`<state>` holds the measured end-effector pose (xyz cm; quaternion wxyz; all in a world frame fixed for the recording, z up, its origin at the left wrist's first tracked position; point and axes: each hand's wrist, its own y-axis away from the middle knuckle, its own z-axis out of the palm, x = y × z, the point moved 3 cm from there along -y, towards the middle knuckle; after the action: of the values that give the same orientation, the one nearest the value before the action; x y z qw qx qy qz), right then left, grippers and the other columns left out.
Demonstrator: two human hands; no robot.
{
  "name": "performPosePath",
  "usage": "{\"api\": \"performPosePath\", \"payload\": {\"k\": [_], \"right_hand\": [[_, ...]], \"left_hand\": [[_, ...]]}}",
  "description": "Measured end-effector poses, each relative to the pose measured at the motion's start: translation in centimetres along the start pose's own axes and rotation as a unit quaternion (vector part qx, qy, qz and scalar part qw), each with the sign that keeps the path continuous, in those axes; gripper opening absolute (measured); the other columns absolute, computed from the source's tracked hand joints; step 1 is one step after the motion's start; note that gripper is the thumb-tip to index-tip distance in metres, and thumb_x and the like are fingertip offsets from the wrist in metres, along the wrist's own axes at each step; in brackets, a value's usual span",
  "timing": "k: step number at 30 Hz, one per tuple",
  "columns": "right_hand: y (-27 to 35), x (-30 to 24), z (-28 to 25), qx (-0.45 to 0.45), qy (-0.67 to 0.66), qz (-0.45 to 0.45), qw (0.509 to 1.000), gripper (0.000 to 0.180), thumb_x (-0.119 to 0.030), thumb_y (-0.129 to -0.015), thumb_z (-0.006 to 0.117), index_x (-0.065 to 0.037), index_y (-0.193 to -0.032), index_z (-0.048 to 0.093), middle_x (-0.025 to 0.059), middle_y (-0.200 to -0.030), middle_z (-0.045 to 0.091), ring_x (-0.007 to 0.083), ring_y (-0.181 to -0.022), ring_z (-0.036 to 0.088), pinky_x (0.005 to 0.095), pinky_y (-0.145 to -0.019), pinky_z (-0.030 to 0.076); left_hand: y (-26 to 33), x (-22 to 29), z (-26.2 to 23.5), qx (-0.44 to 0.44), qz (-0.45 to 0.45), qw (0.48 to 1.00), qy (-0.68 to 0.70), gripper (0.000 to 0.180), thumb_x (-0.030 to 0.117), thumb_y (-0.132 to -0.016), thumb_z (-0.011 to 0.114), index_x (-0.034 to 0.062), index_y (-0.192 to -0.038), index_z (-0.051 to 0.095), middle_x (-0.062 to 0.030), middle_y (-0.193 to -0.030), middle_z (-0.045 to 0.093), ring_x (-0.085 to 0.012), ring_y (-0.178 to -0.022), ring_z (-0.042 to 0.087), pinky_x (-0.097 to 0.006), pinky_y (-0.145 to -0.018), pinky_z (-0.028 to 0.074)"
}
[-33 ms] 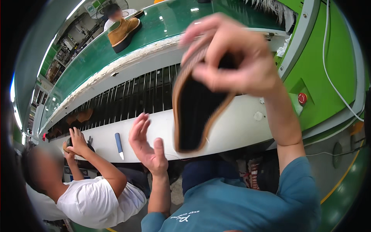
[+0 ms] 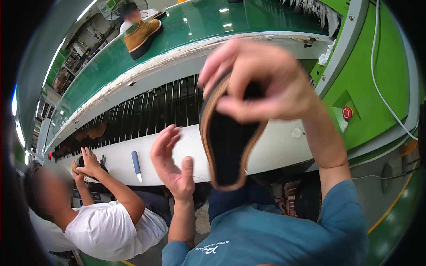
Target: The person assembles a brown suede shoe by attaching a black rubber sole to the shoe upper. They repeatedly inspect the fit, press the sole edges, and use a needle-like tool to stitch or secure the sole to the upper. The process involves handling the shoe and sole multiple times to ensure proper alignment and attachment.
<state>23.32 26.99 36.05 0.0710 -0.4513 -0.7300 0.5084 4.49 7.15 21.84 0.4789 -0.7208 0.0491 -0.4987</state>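
Note:
My right hand [image 2: 270, 84] is raised over the white ledge, its thumb and fingers closed on the upper end of a shoe sole [image 2: 228, 153]. The sole hangs down at a slight tilt, its black inner face towards me, edged with a tan rim. Part of its top end is hidden behind my fingers. To the left, my left hand [image 2: 173, 164] is held up with fingers apart and nothing in it, not touching the sole. A blue-handled tool with a pale tip [image 2: 136, 166] lies on the white ledge [image 2: 284, 148] beyond my left hand.
A roller conveyor [image 2: 166, 104] runs behind the ledge, with brown pieces [image 2: 97, 131] at its left. Above is a green belt [image 2: 191, 31] with a tan shoe [image 2: 143, 37]. A co-worker in white [image 2: 106, 230] handles a shoe part at left. A green machine with a red button [image 2: 347, 113] stands right.
My right hand has come down slightly with the sole, whose lower end has swung right and nearer to me. My left hand has shifted only a little.

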Motion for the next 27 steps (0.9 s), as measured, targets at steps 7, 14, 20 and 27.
{"api": "performPosePath", "payload": {"k": [7,14,20,27], "right_hand": [[1.1,1.2,4.4,0.003,-0.002,0.095,0.995,0.05,-0.003,-0.078,0.096,-0.008,-0.12,0.07,0.0111,-0.13,0.066,0.0222,-0.109,0.074,0.0363,-0.09,0.062],[5.8,7.8,8.0,0.184,0.044,0.217,0.958,0.051,-0.019,-0.083,0.1,-0.007,-0.123,0.071,0.006,-0.112,0.076,0.0178,-0.098,0.075,0.0333,-0.086,0.061],[10.1,9.1,13.4,0.204,0.019,0.284,0.937,0.049,-0.008,-0.096,0.085,-0.006,-0.144,0.072,0.0106,-0.12,0.074,0.0202,-0.109,0.072,0.0326,-0.096,0.057],[12.1,7.5,17.3,0.244,-0.088,0.285,0.923,0.062,-0.016,-0.107,0.079,-0.002,-0.16,0.051,0.0078,-0.126,0.067,0.013,-0.112,0.066,0.0271,-0.097,0.054]], "left_hand": [[-2.3,-0.3,3.0,-0.086,-0.094,0.989,0.069,0.058,0.007,-0.094,0.089,-0.0038,-0.145,0.064,-0.01,-0.12,0.074,-0.0158,-0.106,0.072,-0.03,-0.095,0.057],[-4.1,-3.8,2.6,-0.001,-0.002,0.998,-0.065,0.038,0.006,-0.096,0.086,0.0005,-0.133,0.076,-0.0125,-0.116,0.079,-0.0202,-0.102,0.077,-0.033,-0.09,0.061],[-0.6,-6.0,1.9,0.027,0.013,0.992,-0.12,0.037,0.009,-0.096,0.086,0.0021,-0.131,0.074,-0.0159,-0.118,0.076,-0.0289,-0.103,0.075,-0.037,-0.09,0.06],[1.1,-4.4,0.5,0.053,0.023,0.989,-0.138,0.044,0.015,-0.09,0.092,0.0011,-0.127,0.072,-0.0171,-0.114,0.076,-0.0331,-0.098,0.078,-0.04,-0.083,0.064]]}}
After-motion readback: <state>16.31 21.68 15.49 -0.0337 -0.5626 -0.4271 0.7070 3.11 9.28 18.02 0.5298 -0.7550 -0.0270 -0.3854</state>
